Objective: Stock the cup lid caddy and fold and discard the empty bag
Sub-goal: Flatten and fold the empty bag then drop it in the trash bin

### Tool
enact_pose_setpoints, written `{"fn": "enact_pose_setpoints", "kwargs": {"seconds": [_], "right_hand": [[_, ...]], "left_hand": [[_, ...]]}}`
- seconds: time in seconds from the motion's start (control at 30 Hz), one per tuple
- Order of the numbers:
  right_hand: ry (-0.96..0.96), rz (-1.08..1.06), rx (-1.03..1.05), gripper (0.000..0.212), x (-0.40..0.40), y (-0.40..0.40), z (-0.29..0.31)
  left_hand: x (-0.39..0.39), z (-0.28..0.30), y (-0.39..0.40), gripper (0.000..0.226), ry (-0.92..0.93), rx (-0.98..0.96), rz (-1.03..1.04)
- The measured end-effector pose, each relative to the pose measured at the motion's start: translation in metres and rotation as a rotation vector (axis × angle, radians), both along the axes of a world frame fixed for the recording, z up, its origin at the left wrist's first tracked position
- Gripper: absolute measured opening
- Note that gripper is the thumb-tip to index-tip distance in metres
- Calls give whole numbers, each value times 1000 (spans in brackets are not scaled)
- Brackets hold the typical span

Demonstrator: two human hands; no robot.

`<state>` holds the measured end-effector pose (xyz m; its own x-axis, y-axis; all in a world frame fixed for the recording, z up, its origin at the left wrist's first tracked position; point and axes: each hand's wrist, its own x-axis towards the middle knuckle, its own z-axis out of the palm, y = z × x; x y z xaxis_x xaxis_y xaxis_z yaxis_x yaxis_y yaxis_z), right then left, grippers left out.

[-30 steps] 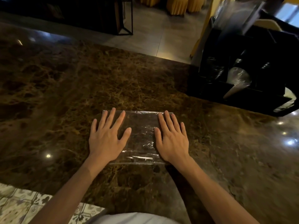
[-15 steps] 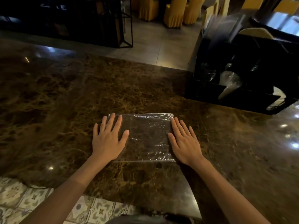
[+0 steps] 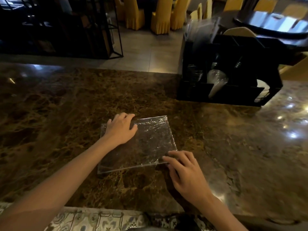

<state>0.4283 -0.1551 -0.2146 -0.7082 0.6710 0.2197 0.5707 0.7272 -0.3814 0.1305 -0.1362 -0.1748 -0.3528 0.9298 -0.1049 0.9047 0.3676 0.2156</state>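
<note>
Marble counter (image 3: 66, 114), polished and dark brown with tan veining, is carrying a flattened bag (image 3: 146, 147) of clear, crinkled plastic film, roughly rectangular and lying slightly askew near the front edge, its creases catching small highlights. Left hand (image 3: 120, 129) is resting palm-down on the bag's far left corner, fingers curled loosely over the far edge, pressing rather than clasping; whether the fingertips are pinching the film cannot be told. Right hand (image 3: 185, 170) is lying at the near right corner, fingers spread and slack, fingertips touching the film's edge with nothing gripped. Black cup lid caddy (image 3: 191, 90), a boxy, matte organiser with upright dividers, is standing well apart at the far right of the counter; clear ribbed lids (image 3: 195, 75) are sitting stacked in one compartment, and a translucent conical stack (image 3: 216, 80) is leaning in the compartment beside it. White rounded pieces (image 3: 263, 90) are showing at the caddy's right end, too dim to identify. Patterned tile (image 3: 100, 219) is showing below the counter's front edge, and yellow draped chairs (image 3: 133, 15) are standing on the grey floor beyond
</note>
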Motion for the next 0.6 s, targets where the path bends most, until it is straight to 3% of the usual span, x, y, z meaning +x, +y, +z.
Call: {"fn": "enact_pose_setpoints", "kwargs": {"seconds": [0.1, 0.3, 0.6], "right_hand": [[-23, -6, 53, 32, 4, 3, -2], [-73, -50, 120, 29, 5, 27, 6], [-160, -42, 16, 33, -43, 96, 11]], "left_hand": [[-6, 5, 5, 48, 3, -8, 5], [-14, 6, -9, 30, -162, 35, 92], [-4, 6, -52, 23, -726, 32, 403]]}}
